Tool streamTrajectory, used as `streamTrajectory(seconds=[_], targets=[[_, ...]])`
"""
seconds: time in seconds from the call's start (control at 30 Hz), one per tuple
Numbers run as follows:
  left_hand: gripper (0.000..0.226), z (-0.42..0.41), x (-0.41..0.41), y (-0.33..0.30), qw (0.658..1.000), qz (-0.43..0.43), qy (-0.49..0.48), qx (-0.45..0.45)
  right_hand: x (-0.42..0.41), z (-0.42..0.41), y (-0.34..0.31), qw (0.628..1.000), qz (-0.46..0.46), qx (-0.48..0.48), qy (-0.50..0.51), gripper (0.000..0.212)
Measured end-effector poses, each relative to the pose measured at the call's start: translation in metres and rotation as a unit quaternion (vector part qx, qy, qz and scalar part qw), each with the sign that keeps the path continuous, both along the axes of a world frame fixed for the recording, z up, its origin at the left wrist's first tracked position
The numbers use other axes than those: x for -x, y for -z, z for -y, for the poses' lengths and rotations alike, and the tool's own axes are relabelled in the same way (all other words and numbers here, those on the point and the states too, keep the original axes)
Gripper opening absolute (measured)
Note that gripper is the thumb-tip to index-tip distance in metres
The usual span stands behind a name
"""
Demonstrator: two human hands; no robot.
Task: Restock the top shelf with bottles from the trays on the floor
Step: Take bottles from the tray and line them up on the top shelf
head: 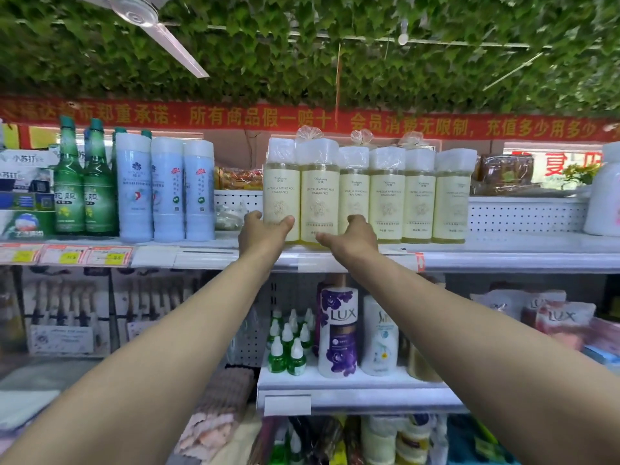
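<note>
Six yellow bottles (385, 203) already line the top shelf (503, 250) front edge; left hand (265, 229) grips the end one, right hand (352, 236) wraps the second; trays unseen, remainder unclear

You're standing in a shop: stocked shelves (503, 253), price tags (67, 255) on the edge, a red banner (302, 117) overhead.

Head camera, tilted up, close to the top shelf (503, 250), edges seemingly warped

Six pale-yellow bottles (365, 196) stand upright on top shelf (503, 253).
</note>
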State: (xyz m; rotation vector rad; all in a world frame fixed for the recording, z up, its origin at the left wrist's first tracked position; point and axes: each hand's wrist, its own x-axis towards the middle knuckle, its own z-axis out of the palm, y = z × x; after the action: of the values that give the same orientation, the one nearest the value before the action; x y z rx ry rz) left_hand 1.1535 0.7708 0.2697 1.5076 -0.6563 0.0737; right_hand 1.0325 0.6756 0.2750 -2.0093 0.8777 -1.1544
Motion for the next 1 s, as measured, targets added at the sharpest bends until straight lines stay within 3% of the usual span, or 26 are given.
streamTrajectory(seconds=[0.23, 0.43, 0.57, 0.67, 0.8, 1.0], targets=[[0.068, -0.013, 0.044, 0.036, 1.000, -0.004, 0.008, -0.005, 0.045, -0.010, 0.034, 0.999, 0.017, 0.004, -0.044, 0.078], [0.069, -0.034, 0.072, 0.107, 0.997, -0.056, 0.005, -0.058, 0.077, -0.012, 0.092, 0.998, -0.026, -0.036, -0.046, 0.073], [0.071, -0.049, 0.088, 0.154, 0.989, -0.118, 0.026, -0.085, 0.091, -0.022, 0.137, 0.988, -0.043, -0.114, -0.093, 0.071], [0.071, -0.057, 0.097, 0.187, 0.978, -0.181, 0.056, -0.092, 0.087, -0.018, 0.175, 0.983, -0.051, -0.128, -0.119, 0.082], [0.065, -0.070, 0.108, 0.236, 0.953, -0.272, 0.093, -0.098, 0.097, -0.036, 0.214, 0.971, -0.086, -0.159, -0.155, 0.077], [0.054, -0.081, 0.121, 0.291, 0.932, -0.328, 0.103, -0.115, 0.103, -0.050, 0.258, 0.956, -0.117, -0.215, -0.164, 0.069]])
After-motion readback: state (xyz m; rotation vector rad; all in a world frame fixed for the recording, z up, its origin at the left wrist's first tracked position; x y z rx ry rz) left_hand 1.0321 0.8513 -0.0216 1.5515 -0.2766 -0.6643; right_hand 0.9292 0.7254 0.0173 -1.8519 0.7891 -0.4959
